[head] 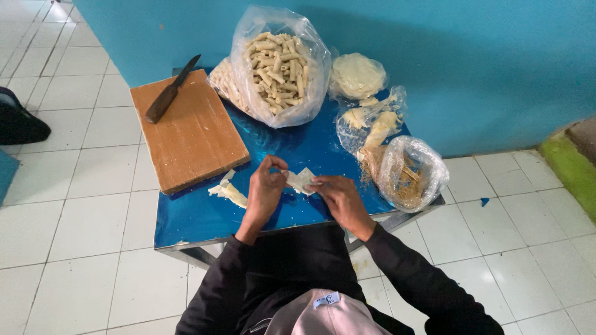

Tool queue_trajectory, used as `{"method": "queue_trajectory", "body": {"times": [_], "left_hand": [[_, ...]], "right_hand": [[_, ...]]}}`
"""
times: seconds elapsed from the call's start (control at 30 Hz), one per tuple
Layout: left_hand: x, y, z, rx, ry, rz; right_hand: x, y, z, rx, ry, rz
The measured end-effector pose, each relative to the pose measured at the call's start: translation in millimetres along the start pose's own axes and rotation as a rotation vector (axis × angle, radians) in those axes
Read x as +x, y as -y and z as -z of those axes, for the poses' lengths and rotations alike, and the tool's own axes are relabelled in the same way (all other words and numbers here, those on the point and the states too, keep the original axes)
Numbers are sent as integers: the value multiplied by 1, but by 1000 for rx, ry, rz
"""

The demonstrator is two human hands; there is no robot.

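Note:
My left hand (263, 192) and my right hand (340, 200) meet over the blue table (198, 214), both pinching a small pale dough sheet (300, 180) between them. The sheet is partly folded and hangs just above the tabletop. Scraps of pale dough (227, 191) lie on the table to the left of my left hand. Black sleeves cover both forearms.
A brown wooden cutting board (192, 133) with a dark knife (171, 92) sits at the table's left. Behind are a clear bag of rolled pale sticks (277, 68), a bag of flat round sheets (357, 75), a bag of dough strips (372, 121) and a bag of brown crumbs (410, 174). White floor tiles surround the table; a blue wall stands behind.

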State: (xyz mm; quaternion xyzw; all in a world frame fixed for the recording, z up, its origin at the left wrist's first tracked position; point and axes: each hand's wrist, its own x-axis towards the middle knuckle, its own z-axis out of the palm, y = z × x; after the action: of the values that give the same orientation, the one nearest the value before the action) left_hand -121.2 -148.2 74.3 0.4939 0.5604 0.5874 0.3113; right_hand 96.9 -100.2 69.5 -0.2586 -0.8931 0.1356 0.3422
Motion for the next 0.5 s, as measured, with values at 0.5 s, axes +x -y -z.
{"method": "queue_trajectory", "body": {"times": [0.5], "left_hand": [[-6, 19, -45, 297, -155, -138]], "right_hand": [[33, -15, -15, 368, 46, -383]]}}
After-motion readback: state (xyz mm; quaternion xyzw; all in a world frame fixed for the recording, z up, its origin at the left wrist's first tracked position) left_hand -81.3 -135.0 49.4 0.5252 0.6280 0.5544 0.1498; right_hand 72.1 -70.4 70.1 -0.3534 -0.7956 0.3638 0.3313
